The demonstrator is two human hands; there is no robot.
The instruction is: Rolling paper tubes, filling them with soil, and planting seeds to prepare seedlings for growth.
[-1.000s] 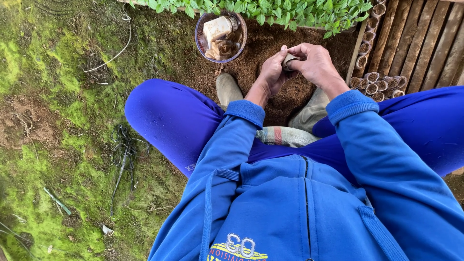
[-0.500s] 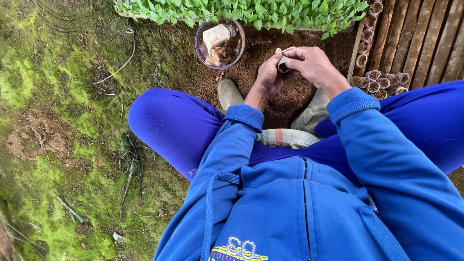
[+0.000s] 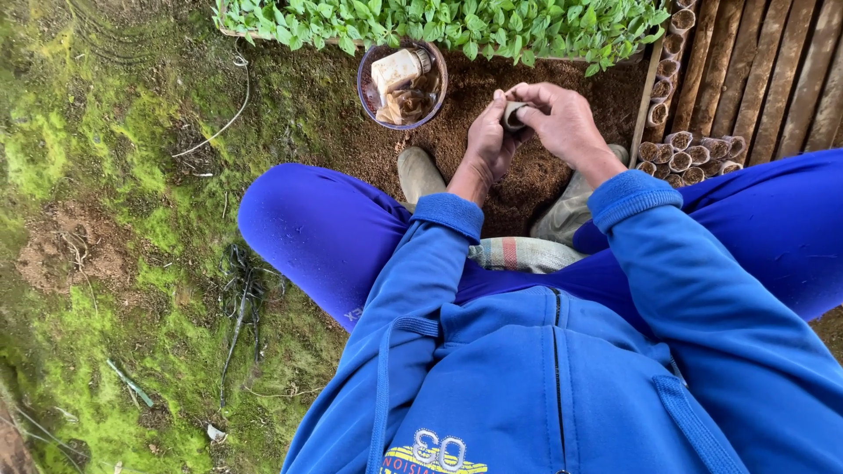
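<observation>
Hands: the left hand and the right hand are brought together over the soil heap, both closed around one small brown paper tube.
Grip: the tube sits between the fingertips of both hands, the left cupping it from the side and the right pinching it from above, which looks like a way to keep the thin wall in shape while it is worked.
Tube contents: I cannot tell whether it holds soil, as the fingers cover most of it.
Soil heap: loose dark-brown growing mix lies directly under the hands, between the person's two boots, so anything that spills falls back onto it.
Bowl: a clear round bowl stands on the far left edge of the soil heap, within reach of the left hand.
Bowl contents: a pale squarish bottle lying on its side and some crumpled brownish scraps; what the scraps are is unclear.
Filled tubes: a cluster of similar small tubes stands upright to the right of the soil heap, against wooden slats, each packed with dark soil.
More tubes: a row of them runs up along the slats from that cluster.
Seedlings: a bed of leafy green seedlings grows just beyond the soil heap.
</observation>
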